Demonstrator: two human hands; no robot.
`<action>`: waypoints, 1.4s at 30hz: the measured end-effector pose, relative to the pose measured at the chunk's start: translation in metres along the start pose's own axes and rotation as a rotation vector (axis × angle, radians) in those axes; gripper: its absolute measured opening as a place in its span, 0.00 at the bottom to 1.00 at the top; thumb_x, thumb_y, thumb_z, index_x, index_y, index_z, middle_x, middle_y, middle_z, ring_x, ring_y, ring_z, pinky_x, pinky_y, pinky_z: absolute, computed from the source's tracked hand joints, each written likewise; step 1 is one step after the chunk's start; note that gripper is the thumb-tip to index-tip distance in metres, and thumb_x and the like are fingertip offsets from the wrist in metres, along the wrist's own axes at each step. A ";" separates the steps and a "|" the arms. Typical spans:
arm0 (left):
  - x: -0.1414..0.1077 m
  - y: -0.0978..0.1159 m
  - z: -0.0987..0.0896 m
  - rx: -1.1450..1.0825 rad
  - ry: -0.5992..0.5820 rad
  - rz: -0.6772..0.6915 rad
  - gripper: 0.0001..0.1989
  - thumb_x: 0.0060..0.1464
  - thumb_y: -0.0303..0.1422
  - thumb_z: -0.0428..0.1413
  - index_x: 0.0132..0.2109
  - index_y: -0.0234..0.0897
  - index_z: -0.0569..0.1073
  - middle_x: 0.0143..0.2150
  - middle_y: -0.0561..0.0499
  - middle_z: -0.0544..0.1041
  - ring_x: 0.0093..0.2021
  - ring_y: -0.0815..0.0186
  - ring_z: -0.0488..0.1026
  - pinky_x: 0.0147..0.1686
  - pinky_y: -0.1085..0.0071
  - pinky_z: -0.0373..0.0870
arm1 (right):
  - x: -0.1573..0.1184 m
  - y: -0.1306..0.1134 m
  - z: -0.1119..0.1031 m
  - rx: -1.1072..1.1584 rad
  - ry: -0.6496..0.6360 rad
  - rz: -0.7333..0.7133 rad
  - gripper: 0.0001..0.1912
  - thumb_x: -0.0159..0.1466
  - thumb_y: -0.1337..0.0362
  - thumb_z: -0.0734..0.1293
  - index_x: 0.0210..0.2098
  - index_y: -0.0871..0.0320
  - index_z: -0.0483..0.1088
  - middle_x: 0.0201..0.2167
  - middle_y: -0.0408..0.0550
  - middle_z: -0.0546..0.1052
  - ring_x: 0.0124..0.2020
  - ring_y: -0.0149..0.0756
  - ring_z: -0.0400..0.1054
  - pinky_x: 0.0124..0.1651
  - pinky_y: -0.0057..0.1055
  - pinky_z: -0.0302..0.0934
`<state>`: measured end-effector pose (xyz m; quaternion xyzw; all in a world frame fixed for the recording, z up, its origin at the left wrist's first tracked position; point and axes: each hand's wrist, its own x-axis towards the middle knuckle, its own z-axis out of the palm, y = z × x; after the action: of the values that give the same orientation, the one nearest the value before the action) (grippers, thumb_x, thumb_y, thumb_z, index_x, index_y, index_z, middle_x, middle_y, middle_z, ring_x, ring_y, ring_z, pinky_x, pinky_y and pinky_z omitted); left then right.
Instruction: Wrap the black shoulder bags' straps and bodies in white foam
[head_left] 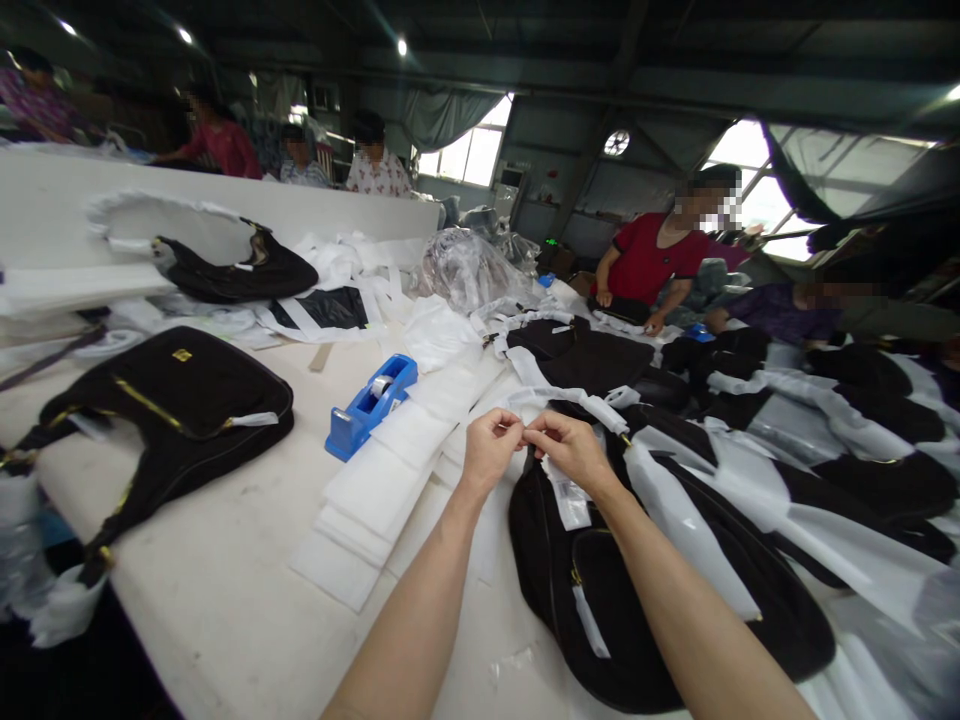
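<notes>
My left hand (491, 450) and my right hand (570, 450) meet fingertip to fingertip, both closed in a pinch. Whatever lies between the fingers is too small or hidden to make out. They are above the upper end of a black bag (536, 570), which lies on the table with a zipped front pocket and a white-wrapped zipper pull (591, 622). A clear packet with a white label (571, 503) hangs by the bag below my right hand. Close behind my fingers runs a strap wrapped in white foam (600, 412).
Left of my hands are a stack of white foam sheets (367, 500) and a blue tape dispenser (373, 405). Another black bag (187, 400) lies at the table's left edge. Several wrapped black bags (847, 400) crowd the right. Across the table stands a person in red (652, 255).
</notes>
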<state>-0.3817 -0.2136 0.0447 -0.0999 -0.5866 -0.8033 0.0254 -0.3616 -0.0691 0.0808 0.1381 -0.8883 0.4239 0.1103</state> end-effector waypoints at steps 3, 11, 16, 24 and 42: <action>0.001 -0.002 0.000 0.056 0.011 0.038 0.03 0.47 0.27 0.56 0.27 0.35 0.72 0.21 0.56 0.73 0.23 0.70 0.73 0.26 0.75 0.70 | 0.000 -0.001 0.000 -0.001 -0.015 -0.005 0.13 0.61 0.54 0.68 0.27 0.55 0.74 0.22 0.42 0.75 0.22 0.32 0.67 0.28 0.29 0.59; 0.002 -0.001 -0.001 -0.084 -0.023 -0.057 0.04 0.49 0.30 0.59 0.28 0.34 0.74 0.23 0.54 0.76 0.26 0.69 0.76 0.31 0.72 0.75 | 0.000 -0.001 0.001 0.068 0.002 0.042 0.14 0.63 0.52 0.66 0.29 0.56 0.72 0.19 0.41 0.73 0.22 0.33 0.67 0.29 0.30 0.59; 0.003 0.001 -0.002 -0.106 0.012 -0.106 0.04 0.49 0.29 0.60 0.29 0.33 0.75 0.24 0.52 0.77 0.26 0.69 0.77 0.30 0.74 0.74 | 0.000 -0.002 0.002 0.052 0.045 0.037 0.14 0.64 0.52 0.65 0.30 0.56 0.70 0.18 0.41 0.72 0.21 0.33 0.67 0.28 0.29 0.59; 0.001 0.002 0.001 -0.013 0.044 -0.080 0.02 0.48 0.27 0.58 0.28 0.33 0.75 0.20 0.55 0.75 0.22 0.70 0.74 0.25 0.75 0.71 | 0.002 -0.004 0.005 -0.194 0.135 -0.256 0.10 0.67 0.60 0.63 0.34 0.56 0.74 0.28 0.45 0.73 0.25 0.32 0.68 0.30 0.30 0.60; 0.001 0.003 -0.003 0.192 -0.021 0.102 0.05 0.46 0.30 0.54 0.26 0.35 0.71 0.23 0.55 0.70 0.25 0.71 0.65 0.28 0.75 0.61 | 0.006 -0.001 0.005 -0.429 0.168 -0.169 0.05 0.61 0.64 0.59 0.30 0.56 0.64 0.28 0.46 0.69 0.30 0.35 0.63 0.34 0.32 0.54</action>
<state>-0.3825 -0.2174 0.0468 -0.1352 -0.6552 -0.7400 0.0696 -0.3678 -0.0749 0.0801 0.1497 -0.9311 0.2247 0.2455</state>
